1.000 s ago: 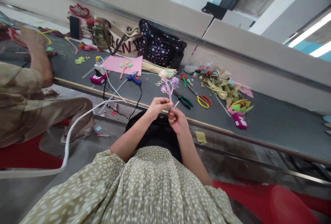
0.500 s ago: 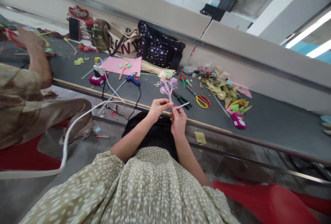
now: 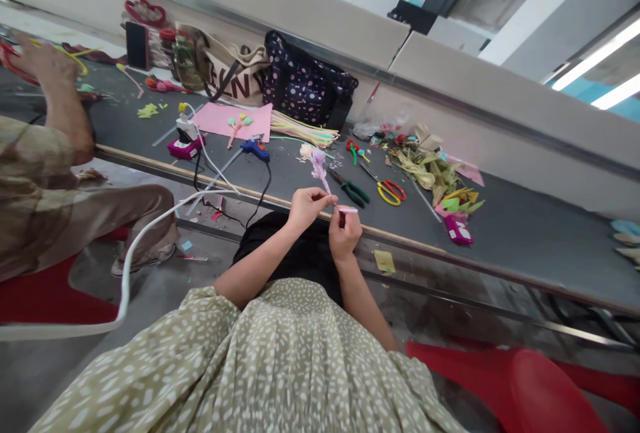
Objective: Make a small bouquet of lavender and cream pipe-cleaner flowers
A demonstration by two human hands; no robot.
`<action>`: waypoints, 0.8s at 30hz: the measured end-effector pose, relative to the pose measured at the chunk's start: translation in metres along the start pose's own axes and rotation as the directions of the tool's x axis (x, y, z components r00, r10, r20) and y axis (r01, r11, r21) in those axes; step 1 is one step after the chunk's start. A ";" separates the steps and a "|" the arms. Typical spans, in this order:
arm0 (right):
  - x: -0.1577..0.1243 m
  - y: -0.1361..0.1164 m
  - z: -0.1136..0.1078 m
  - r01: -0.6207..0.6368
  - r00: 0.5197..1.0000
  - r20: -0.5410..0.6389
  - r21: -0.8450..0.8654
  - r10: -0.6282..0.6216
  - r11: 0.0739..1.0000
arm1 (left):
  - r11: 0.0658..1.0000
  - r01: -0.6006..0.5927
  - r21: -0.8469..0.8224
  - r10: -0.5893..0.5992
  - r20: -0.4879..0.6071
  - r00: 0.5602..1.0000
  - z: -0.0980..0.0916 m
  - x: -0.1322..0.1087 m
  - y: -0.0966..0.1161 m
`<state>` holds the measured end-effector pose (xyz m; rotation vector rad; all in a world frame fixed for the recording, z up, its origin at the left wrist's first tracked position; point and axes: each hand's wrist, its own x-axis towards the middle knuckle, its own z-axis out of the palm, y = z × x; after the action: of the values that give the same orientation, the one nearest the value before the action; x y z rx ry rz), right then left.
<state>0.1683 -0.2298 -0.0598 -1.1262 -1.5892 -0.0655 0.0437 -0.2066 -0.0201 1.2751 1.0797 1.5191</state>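
Observation:
Between the thumb and fingers of my left hand (image 3: pixel 309 210) is the lower stem of a craft flower sprig (image 3: pixel 319 165), with lilac and cream heads leaning up over the table edge. My right hand (image 3: pixel 345 233) is closed just beside it, pinching a narrow pale lilac strip (image 3: pixel 349 210) whose free end sticks out to the right. Where strip and stem meet is hidden by my fingertips. Just beyond my hands lie dark green-handled pliers (image 3: pixel 353 191) and scissors (image 3: pixel 391 193) with red and yellow handles.
A blue glue gun (image 3: pixel 257 147) with its cord and a pink sheet (image 3: pixel 215 116) lie to the left. Bags (image 3: pixel 307 83) stand against the partition. Dried husks (image 3: pixel 433 169) are heaped on the right. A co-worker's hand (image 3: pixel 53 69) is at far left; a white cable (image 3: pixel 127 273) crosses below.
The flower sprig has turned on its stem, its heads now bunched closer together in view. The strip's free end has swung lower and looks shorter. Both hands stay nearly in place.

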 end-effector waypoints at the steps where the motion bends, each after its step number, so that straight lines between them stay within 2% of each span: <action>1: 0.000 0.002 -0.001 0.064 0.998 0.011 -0.038 -0.064 0.997 | 1.000 0.003 0.008 -0.003 -0.003 1.000 0.000 0.000 0.000; 5: 0.005 0.003 -0.008 0.253 0.966 0.081 -0.137 -0.244 0.958 | 1.000 0.027 -0.008 -0.027 -0.010 1.000 0.001 0.000 0.002; 10: 0.009 0.004 -0.011 0.292 0.954 0.115 -0.154 -0.276 0.944 | 0.984 0.092 -0.150 -0.088 0.028 0.996 0.002 0.000 0.005; 15: 0.010 0.000 -0.008 0.213 0.975 0.080 -0.108 -0.205 0.971 | 0.962 0.122 -0.243 -0.114 0.048 0.992 0.003 -0.001 0.010; 19: 0.009 -0.005 -0.004 0.095 0.995 0.023 -0.051 -0.094 0.994 | 0.956 0.107 -0.272 -0.099 0.045 0.994 0.002 -0.002 0.012; 24: 0.008 -0.006 -0.002 -0.005 1.000 0.016 0.003 0.005 1.000 | 0.959 0.080 -0.272 -0.069 0.049 0.996 0.001 -0.001 0.012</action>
<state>0.1667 -0.2292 -0.0503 -1.1309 -1.6008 -0.0513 0.0442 -0.2110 -0.0083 1.0565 0.8484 1.5205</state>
